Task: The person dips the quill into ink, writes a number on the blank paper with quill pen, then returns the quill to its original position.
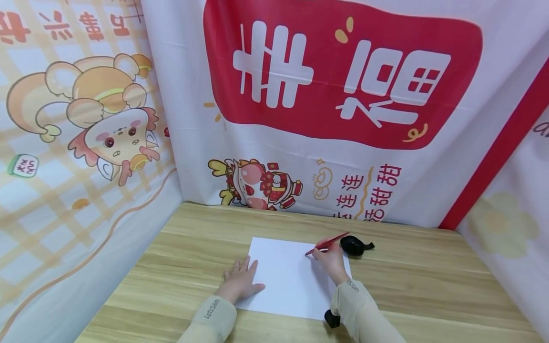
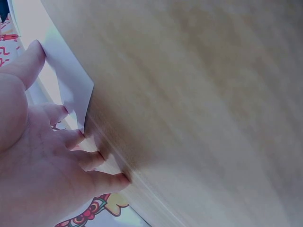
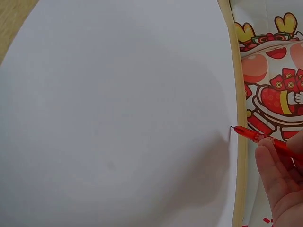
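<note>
R hand pinches red pen nr far edge of paper; L hand, fingers spread, at left edge (surface extends both sides).

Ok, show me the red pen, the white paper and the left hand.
Red pen [image 1: 337, 239]: head view, on the barrel toward its rear end.
White paper [image 1: 285, 285]: head view, on the bare middle of the sheet.
Left hand [image 1: 240, 282]: head view, on the back of it.
</note>
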`<action>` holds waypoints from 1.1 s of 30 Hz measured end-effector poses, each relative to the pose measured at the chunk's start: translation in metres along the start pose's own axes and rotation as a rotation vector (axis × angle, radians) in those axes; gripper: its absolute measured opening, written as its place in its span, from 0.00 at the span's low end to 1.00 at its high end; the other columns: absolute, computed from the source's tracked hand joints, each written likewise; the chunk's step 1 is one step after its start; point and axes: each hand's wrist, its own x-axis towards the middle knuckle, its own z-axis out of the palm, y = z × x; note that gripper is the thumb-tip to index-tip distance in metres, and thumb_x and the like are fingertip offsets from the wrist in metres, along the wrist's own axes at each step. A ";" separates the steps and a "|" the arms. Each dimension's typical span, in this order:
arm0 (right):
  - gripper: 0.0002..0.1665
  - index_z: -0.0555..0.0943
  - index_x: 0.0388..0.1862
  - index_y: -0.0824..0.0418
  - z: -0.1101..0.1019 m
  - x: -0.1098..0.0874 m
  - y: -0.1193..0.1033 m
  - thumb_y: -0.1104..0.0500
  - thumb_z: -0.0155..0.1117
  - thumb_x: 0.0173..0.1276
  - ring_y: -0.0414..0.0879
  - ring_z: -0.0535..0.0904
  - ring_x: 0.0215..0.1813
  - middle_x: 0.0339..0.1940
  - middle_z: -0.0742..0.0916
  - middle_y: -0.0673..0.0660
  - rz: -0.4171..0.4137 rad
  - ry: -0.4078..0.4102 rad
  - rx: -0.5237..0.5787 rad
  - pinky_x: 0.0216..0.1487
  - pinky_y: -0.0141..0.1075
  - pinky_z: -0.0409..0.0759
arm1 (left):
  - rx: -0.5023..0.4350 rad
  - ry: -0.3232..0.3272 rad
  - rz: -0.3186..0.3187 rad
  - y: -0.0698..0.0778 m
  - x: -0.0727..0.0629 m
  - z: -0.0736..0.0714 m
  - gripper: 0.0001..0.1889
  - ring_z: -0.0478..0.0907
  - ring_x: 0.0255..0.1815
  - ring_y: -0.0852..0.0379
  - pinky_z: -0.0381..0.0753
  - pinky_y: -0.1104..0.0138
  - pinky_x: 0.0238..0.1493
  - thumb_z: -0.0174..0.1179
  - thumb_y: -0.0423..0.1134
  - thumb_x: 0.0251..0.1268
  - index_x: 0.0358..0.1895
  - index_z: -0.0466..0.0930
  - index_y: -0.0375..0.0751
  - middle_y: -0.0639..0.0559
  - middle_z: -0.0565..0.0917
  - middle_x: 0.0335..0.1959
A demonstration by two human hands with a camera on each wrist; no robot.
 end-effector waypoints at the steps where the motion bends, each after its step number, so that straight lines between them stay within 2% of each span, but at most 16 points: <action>1: 0.08 0.75 0.29 0.68 0.000 0.000 0.000 0.75 0.60 0.49 0.45 0.77 0.26 0.27 0.81 0.57 0.005 -0.004 -0.001 0.27 0.35 0.80 | -0.001 0.000 0.001 0.000 0.000 0.001 0.38 0.40 0.68 0.30 0.36 0.33 0.59 0.57 0.53 0.60 0.69 0.58 0.37 0.34 0.49 0.71; 12: 0.08 0.74 0.30 0.65 0.000 -0.002 -0.003 0.73 0.61 0.52 0.46 0.78 0.27 0.27 0.80 0.57 0.021 -0.036 -0.015 0.28 0.35 0.80 | 0.009 -0.004 0.008 -0.002 0.002 -0.001 0.38 0.40 0.68 0.30 0.37 0.33 0.59 0.56 0.54 0.61 0.69 0.57 0.37 0.34 0.48 0.71; 20: 0.09 0.74 0.29 0.67 -0.001 -0.005 -0.002 0.75 0.60 0.49 0.46 0.78 0.27 0.27 0.81 0.57 -0.035 -0.036 -0.007 0.27 0.35 0.81 | 0.008 -0.007 0.012 0.000 0.000 -0.004 0.38 0.40 0.68 0.30 0.37 0.33 0.59 0.56 0.53 0.61 0.69 0.57 0.36 0.34 0.48 0.71; 33: 0.09 0.75 0.31 0.65 -0.004 -0.011 -0.001 0.72 0.62 0.51 0.45 0.78 0.27 0.28 0.81 0.57 0.028 -0.063 -0.033 0.29 0.36 0.81 | 0.012 -0.023 0.000 0.003 0.000 -0.003 0.38 0.39 0.68 0.30 0.36 0.33 0.59 0.56 0.53 0.61 0.69 0.56 0.36 0.34 0.47 0.71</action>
